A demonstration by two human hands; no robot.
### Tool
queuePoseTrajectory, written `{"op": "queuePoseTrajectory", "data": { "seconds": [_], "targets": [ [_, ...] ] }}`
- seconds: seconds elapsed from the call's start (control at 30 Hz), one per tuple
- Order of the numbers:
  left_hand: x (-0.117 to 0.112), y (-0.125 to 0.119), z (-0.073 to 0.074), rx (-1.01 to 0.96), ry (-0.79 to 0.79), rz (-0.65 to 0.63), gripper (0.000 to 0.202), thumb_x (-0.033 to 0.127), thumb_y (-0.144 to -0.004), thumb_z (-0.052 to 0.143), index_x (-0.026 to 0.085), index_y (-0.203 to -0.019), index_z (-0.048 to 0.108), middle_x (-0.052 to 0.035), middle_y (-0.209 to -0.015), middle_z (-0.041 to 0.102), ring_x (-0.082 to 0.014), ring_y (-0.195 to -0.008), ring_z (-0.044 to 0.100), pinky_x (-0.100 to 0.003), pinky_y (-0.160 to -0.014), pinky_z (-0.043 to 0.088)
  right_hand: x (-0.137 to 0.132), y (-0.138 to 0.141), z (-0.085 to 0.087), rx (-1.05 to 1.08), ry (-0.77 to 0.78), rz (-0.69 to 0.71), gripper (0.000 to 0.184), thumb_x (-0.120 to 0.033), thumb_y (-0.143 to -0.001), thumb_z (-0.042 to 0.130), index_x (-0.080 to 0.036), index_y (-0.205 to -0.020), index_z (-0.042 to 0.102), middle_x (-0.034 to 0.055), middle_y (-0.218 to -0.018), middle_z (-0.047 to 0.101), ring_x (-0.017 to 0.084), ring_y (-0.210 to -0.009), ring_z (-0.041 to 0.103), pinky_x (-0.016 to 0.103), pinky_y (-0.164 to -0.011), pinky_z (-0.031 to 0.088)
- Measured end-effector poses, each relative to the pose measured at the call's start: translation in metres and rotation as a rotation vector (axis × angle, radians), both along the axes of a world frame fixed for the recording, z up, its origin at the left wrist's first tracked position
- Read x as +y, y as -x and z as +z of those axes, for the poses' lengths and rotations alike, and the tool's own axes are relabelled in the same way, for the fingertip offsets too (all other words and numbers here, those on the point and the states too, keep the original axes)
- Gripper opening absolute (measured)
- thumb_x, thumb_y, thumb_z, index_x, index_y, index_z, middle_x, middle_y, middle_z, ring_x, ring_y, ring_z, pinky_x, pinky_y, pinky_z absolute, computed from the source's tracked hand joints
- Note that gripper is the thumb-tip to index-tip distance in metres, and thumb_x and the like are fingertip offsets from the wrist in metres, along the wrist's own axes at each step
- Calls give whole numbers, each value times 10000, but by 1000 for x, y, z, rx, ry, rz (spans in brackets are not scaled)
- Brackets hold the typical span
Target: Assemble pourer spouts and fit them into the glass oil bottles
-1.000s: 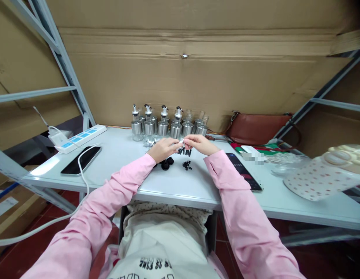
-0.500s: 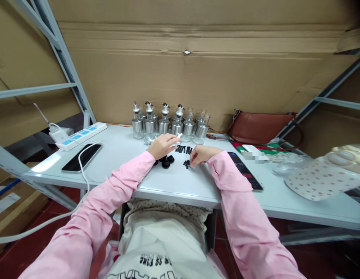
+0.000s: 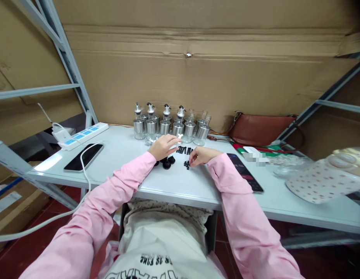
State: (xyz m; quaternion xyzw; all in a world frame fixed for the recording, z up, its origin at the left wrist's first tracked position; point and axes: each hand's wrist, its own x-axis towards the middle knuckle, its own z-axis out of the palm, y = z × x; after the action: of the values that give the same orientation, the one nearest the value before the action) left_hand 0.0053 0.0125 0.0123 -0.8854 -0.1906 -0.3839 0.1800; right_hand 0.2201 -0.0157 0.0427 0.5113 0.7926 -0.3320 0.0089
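Note:
My left hand (image 3: 163, 146) is held over the table, its fingers curled around a small white piece (image 3: 180, 136) that looks like a pourer top; much of it is hidden. My right hand (image 3: 200, 155) is pinched at a small pile of tiny black parts (image 3: 186, 165), and whatever lies between its fingertips is too small to make out. Several short black tubes (image 3: 185, 150) lie in a row between the hands. Below my left hand sit black round stoppers (image 3: 167, 162), partly covered by it. Behind stand glass bottles with steel sleeves (image 3: 151, 127), several topped with white-and-black pourers (image 3: 167, 109).
On the left lie a phone (image 3: 83, 157) and a power strip (image 3: 83, 135) with a white cable. To the right are a tablet (image 3: 245, 172), a brown bag (image 3: 261, 130), plastic wrapping (image 3: 293, 164) and a dotted white item (image 3: 319, 180). Cardboard (image 3: 197, 85) walls the back.
My right fingertips have lifted slightly and shifted at the tiny black parts. My left hand keeps its place with the white piece. The whole view has shifted a little.

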Motion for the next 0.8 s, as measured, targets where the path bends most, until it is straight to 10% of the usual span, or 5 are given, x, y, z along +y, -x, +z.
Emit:
{"op": "queuePoseTrajectory", "data": {
  "seconds": [0.8],
  "targets": [
    [0, 0, -1, -11, -3, -17, 248, 290, -860, 457, 155, -1060, 516, -79, -971, 589, -167, -907, 539, -298, -768, 456, 13, -14, -15, -152, -97, -214, 97, -166, -548, 649, -151, -626, 594, -9, -519, 568, 107, -479, 540, 225, -526, 436]
  ]
}}
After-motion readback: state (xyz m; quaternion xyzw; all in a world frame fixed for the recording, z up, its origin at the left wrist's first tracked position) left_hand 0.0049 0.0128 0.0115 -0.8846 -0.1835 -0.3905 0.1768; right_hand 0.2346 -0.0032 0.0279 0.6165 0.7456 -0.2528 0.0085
